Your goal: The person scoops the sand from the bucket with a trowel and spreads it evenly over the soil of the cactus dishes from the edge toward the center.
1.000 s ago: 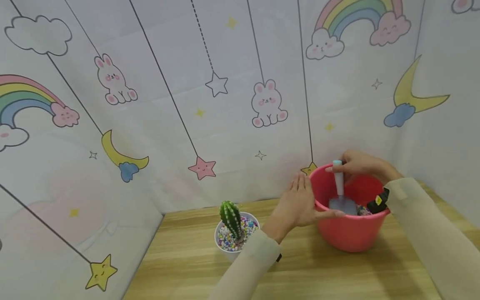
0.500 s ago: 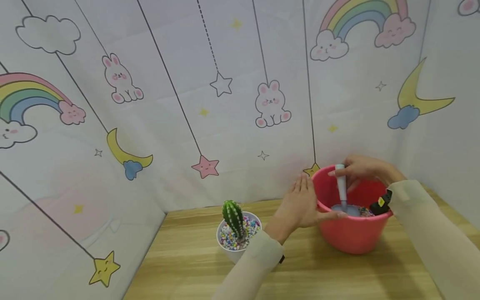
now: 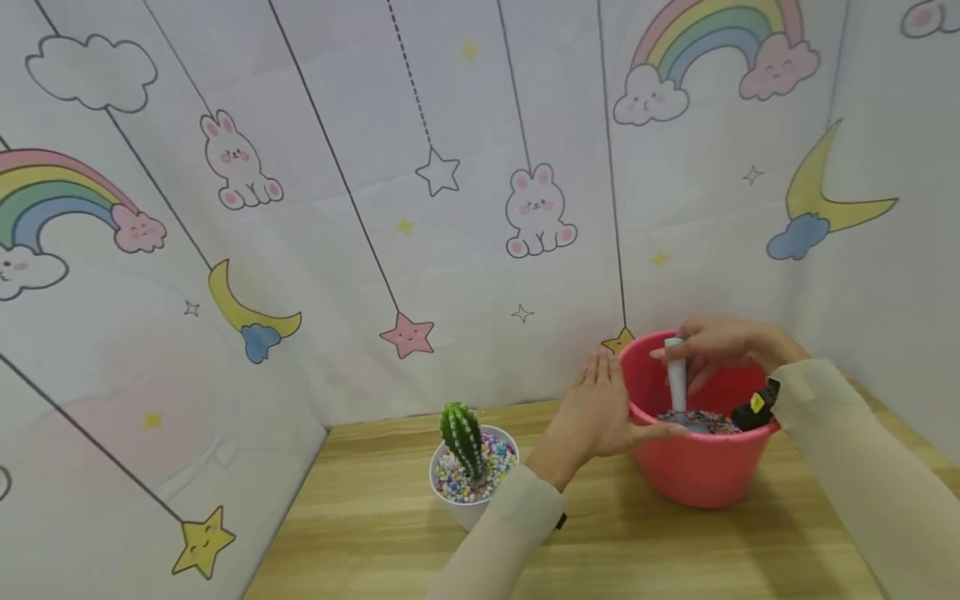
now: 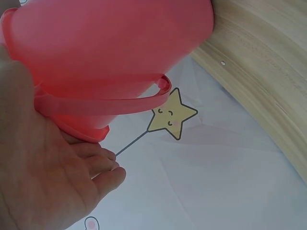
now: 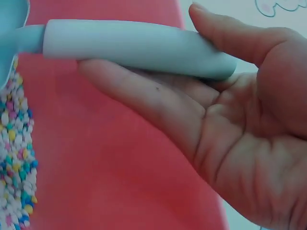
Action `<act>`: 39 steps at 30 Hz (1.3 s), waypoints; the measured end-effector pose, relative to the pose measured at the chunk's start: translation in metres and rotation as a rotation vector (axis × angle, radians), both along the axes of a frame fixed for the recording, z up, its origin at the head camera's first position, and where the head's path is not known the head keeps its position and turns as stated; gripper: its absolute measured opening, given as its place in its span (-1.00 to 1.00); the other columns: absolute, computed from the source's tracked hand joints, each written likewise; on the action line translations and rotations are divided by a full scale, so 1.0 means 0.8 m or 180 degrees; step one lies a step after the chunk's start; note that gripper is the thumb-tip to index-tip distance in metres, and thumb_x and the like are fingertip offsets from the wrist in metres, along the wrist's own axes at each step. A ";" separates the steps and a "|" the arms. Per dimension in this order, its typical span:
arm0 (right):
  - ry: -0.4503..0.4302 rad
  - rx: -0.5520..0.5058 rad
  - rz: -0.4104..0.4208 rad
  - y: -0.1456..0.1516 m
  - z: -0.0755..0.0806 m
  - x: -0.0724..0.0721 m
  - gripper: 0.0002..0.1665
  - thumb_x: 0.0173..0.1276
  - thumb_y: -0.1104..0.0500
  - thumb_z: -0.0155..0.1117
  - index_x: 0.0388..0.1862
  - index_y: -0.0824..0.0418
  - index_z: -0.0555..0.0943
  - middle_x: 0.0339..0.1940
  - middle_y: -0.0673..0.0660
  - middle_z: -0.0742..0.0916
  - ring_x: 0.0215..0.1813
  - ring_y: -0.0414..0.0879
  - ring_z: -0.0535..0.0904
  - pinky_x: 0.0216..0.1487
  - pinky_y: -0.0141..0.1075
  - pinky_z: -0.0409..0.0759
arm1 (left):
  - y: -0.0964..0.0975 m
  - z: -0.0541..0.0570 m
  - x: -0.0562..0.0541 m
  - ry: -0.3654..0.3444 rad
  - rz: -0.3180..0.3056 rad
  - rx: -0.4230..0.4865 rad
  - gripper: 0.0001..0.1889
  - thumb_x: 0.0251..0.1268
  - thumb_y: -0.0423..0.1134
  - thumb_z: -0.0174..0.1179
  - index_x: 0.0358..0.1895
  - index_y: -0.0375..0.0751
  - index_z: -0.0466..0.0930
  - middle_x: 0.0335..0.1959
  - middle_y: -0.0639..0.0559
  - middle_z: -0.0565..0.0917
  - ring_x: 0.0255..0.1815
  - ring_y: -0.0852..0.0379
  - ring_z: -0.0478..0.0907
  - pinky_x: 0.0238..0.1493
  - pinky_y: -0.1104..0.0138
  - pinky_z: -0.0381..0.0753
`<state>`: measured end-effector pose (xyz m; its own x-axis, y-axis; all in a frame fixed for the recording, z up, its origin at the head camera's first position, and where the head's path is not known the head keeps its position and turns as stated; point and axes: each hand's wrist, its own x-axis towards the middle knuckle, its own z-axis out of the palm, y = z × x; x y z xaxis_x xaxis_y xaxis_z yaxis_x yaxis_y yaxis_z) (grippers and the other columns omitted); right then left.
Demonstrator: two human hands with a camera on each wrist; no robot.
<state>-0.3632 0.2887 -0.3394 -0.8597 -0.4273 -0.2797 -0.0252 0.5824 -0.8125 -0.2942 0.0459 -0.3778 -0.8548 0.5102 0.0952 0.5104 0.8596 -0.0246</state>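
Observation:
A red bucket (image 3: 701,475) stands on the table's right side, with small multicoloured pebbles (image 3: 722,422) inside. My right hand (image 3: 723,343) reaches over the rim and holds a small shovel (image 3: 677,375) by its pale handle, thumb on one side and fingers on the other. The shovel stands nearly upright, its blue-grey blade low among the pebbles and mostly hidden. Against the bucket's left side rests my left hand (image 3: 592,417), fingers straight and thumb along the near rim. The left wrist view shows the bucket's red carrying handle (image 4: 105,104) beside that hand.
Left of the bucket, a green cactus (image 3: 462,437) stands in a white pot (image 3: 457,510) filled with coloured pebbles, partly behind my left sleeve. A printed cloth wall (image 3: 337,208) closes off the back and sides of the wooden table (image 3: 360,500).
My right hand has moved down a little with the shovel, and its blade has sunk from plain view into the pebbles. My left hand has stayed against the bucket.

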 end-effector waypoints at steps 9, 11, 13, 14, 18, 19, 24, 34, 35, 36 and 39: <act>-0.0268 -0.0300 -0.0310 0.010 0.003 -0.001 -0.52 0.67 0.08 0.13 0.14 0.53 0.63 -0.26 0.22 0.87 -0.18 0.15 0.88 -0.07 -0.13 0.84 | -0.002 -0.002 0.000 0.0069 -0.0031 -0.0015 0.33 0.16 0.79 -0.25 0.73 -0.22 -0.10 0.77 -0.10 0.05 0.79 -0.08 0.01 0.73 0.24 0.14; -0.0305 -0.0378 -0.0416 0.013 0.007 0.000 -0.52 0.68 0.08 0.11 0.18 0.53 0.61 -0.25 0.21 0.87 -0.17 0.15 0.88 -0.07 -0.14 0.84 | -0.002 -0.001 0.000 0.0078 -0.0031 -0.0020 0.33 0.16 0.80 -0.25 0.73 -0.22 -0.10 0.77 -0.10 0.04 0.79 -0.09 0.00 0.74 0.24 0.11; -0.0361 -0.0457 -0.0488 0.016 0.009 0.001 -0.50 0.68 0.08 0.10 0.24 0.52 0.56 -0.24 0.21 0.87 -0.17 0.14 0.88 -0.06 -0.14 0.84 | -0.001 -0.001 0.000 0.0080 -0.0027 -0.0037 0.33 0.16 0.80 -0.25 0.73 -0.22 -0.10 0.77 -0.10 0.04 0.79 -0.09 0.00 0.74 0.24 0.12; -0.0381 -0.0482 -0.0509 0.017 0.010 0.002 -0.48 0.68 0.08 0.10 0.27 0.53 0.54 -0.22 0.21 0.87 -0.16 0.15 0.88 -0.05 -0.13 0.84 | -0.001 -0.001 -0.001 0.0075 -0.0024 -0.0047 0.33 0.15 0.80 -0.26 0.73 -0.21 -0.11 0.77 -0.09 0.04 0.79 -0.09 0.00 0.74 0.24 0.13; -0.0485 -0.0642 -0.0647 0.023 0.013 0.002 -0.42 0.70 0.09 0.06 0.41 0.55 0.41 -0.21 0.21 0.86 -0.15 0.15 0.88 -0.04 -0.10 0.84 | -0.001 -0.002 -0.001 0.0035 -0.0015 -0.0011 0.33 0.15 0.80 -0.26 0.74 -0.20 -0.11 0.77 -0.07 0.05 0.79 -0.07 0.01 0.72 0.22 0.19; -0.0502 -0.0679 -0.0692 0.024 0.014 0.002 -0.40 0.70 0.09 0.06 0.44 0.54 0.38 -0.20 0.21 0.86 -0.15 0.15 0.88 -0.04 -0.10 0.84 | 0.000 -0.003 -0.001 0.0040 -0.0017 -0.0002 0.33 0.15 0.80 -0.26 0.73 -0.20 -0.11 0.77 -0.07 0.05 0.79 -0.08 0.01 0.71 0.21 0.20; -0.0563 -0.0869 -0.0805 0.033 0.019 0.004 -0.39 0.71 0.10 0.06 0.48 0.53 0.33 -0.21 0.19 0.85 -0.16 0.13 0.88 0.00 -0.08 0.84 | -0.002 -0.004 -0.002 0.0018 -0.0022 0.0051 0.34 0.15 0.80 -0.24 0.74 -0.20 -0.12 0.77 -0.09 0.03 0.79 -0.09 0.00 0.72 0.20 0.20; -0.0879 -0.1557 -0.1114 0.066 0.022 0.009 -0.73 0.70 0.11 0.08 -0.14 0.14 0.69 -0.21 0.19 0.82 -0.10 0.11 0.87 0.14 -0.01 0.78 | -0.003 -0.001 -0.002 0.0056 0.0002 -0.0022 0.33 0.15 0.80 -0.25 0.73 -0.22 -0.11 0.77 -0.10 0.03 0.79 -0.10 0.00 0.71 0.19 0.20; -0.0905 -0.1611 -0.1144 0.069 0.021 0.009 -0.73 0.70 0.11 0.07 -0.16 0.14 0.68 -0.21 0.19 0.82 -0.10 0.11 0.86 0.15 -0.01 0.77 | -0.003 -0.001 -0.002 0.0052 0.0003 -0.0034 0.33 0.16 0.79 -0.25 0.73 -0.22 -0.11 0.77 -0.10 0.02 0.79 -0.09 0.00 0.71 0.19 0.20; -0.0909 -0.1646 -0.1171 0.071 0.021 0.010 -0.73 0.70 0.10 0.07 -0.18 0.13 0.67 -0.21 0.19 0.82 -0.10 0.11 0.86 0.16 -0.01 0.77 | -0.002 -0.001 -0.001 0.0052 0.0004 -0.0043 0.33 0.16 0.79 -0.25 0.73 -0.22 -0.10 0.77 -0.10 0.03 0.79 -0.09 0.00 0.71 0.19 0.19; -0.0949 -0.1768 -0.1247 0.078 0.020 0.011 -0.72 0.70 0.07 0.07 -0.20 0.15 0.64 -0.20 0.19 0.82 -0.10 0.10 0.87 0.16 -0.03 0.77 | -0.001 0.000 0.000 0.0042 0.0005 -0.0047 0.31 0.18 0.78 -0.24 0.73 -0.21 -0.10 0.77 -0.09 0.04 0.79 -0.08 0.00 0.71 0.20 0.20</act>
<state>-0.3546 0.3507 -0.3234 -0.8997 -0.2513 -0.3570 0.3677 0.0045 -0.9299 -0.2941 0.0449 -0.3778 -0.8542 0.5104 0.0990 0.5087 0.8598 -0.0441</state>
